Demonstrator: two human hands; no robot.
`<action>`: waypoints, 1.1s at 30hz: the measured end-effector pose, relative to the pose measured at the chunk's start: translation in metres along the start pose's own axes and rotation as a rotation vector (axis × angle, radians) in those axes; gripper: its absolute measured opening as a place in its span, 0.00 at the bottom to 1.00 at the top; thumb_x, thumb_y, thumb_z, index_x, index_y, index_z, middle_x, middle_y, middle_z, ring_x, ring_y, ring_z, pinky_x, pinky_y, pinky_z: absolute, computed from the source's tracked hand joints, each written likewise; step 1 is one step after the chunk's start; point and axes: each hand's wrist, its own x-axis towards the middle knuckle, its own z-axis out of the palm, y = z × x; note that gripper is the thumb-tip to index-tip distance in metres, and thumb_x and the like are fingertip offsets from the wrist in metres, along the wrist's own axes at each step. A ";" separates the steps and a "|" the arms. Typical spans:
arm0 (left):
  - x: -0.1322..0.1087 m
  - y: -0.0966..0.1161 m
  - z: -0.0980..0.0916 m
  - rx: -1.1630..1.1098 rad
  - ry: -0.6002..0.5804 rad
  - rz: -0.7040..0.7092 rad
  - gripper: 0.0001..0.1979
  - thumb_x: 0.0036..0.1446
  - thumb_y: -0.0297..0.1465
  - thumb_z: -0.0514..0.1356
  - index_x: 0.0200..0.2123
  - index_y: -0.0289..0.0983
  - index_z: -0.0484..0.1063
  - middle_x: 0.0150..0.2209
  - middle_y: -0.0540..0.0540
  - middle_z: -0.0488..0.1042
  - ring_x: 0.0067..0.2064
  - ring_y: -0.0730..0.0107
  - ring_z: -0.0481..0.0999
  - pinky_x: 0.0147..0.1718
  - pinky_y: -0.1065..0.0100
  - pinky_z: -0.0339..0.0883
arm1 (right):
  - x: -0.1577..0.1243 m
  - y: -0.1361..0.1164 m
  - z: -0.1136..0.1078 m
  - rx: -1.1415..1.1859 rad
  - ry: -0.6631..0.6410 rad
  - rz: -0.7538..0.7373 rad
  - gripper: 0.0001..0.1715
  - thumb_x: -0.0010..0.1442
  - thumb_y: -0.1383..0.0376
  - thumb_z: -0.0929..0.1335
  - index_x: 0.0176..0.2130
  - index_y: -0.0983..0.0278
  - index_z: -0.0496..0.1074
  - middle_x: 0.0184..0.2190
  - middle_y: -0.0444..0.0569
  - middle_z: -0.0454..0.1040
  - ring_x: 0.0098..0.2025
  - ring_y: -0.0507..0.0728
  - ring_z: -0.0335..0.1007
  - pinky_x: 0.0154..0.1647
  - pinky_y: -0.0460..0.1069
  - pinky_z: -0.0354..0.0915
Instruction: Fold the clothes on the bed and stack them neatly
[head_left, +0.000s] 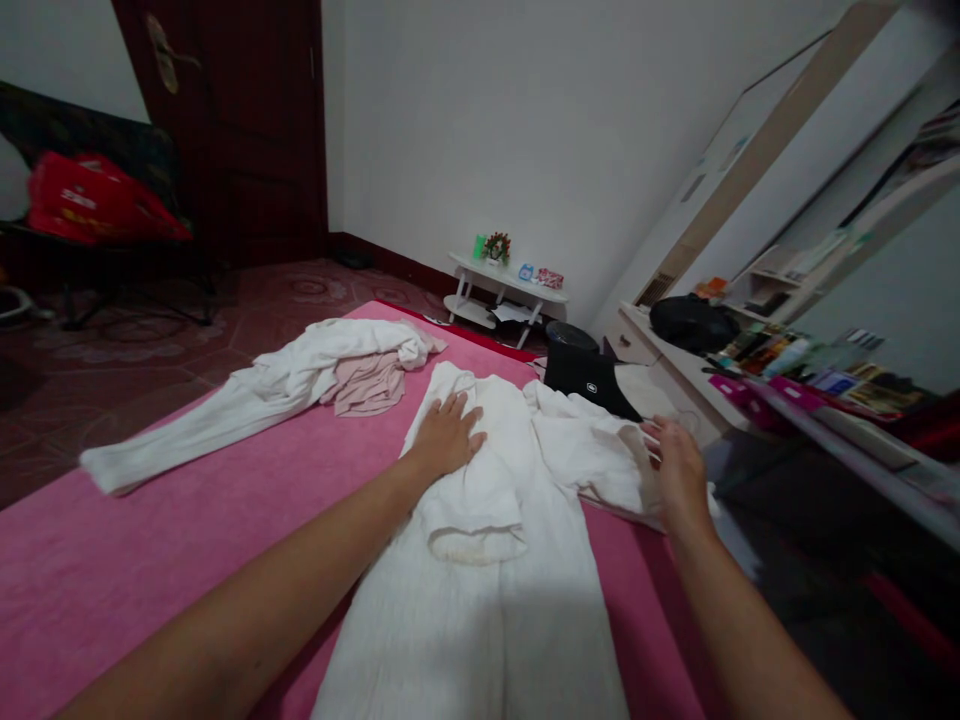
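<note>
A long white garment (480, 620) with sleeves lies spread on a pink bed cover (247, 520). One sleeve is folded inward over its front, the cuff opening toward me. My left hand (448, 437) rests flat near the top of that folded sleeve, fingers spread. The other sleeve (600, 455) stretches out to the right. At its cuff end is my right hand (675, 460), fingers curled onto the cloth; the thumb is hidden.
Another crumpled white garment (277, 385) and a folded pink cloth (367, 385) lie at the left. A black item with a small logo (589, 378) sits past the right sleeve. A cluttered dresser (832, 375) stands right, a small white table (510, 278) beyond the bed.
</note>
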 end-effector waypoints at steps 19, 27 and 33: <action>0.001 -0.001 0.001 -0.029 0.030 0.002 0.24 0.62 0.43 0.51 0.59 0.41 0.63 0.64 0.37 0.57 0.65 0.50 0.55 0.60 0.47 0.49 | 0.015 -0.069 0.062 -0.942 -0.464 -0.364 0.13 0.57 0.65 0.65 0.42 0.61 0.73 0.40 0.49 0.76 0.41 0.57 0.71 0.34 0.48 0.57; 0.001 -0.002 0.002 -0.047 0.043 -0.012 0.24 0.62 0.43 0.52 0.59 0.42 0.64 0.64 0.39 0.57 0.65 0.51 0.55 0.60 0.47 0.48 | 0.046 -0.042 0.090 -1.019 -0.286 -0.259 0.18 0.63 0.59 0.59 0.40 0.64 0.74 0.38 0.55 0.75 0.42 0.60 0.71 0.39 0.50 0.59; 0.001 -0.003 0.003 -0.058 0.023 -0.027 0.25 0.62 0.44 0.52 0.59 0.43 0.63 0.65 0.40 0.55 0.65 0.52 0.53 0.61 0.47 0.47 | 0.074 0.008 0.068 -0.860 -0.155 0.160 0.16 0.57 0.59 0.63 0.39 0.63 0.76 0.36 0.56 0.76 0.38 0.63 0.72 0.32 0.51 0.61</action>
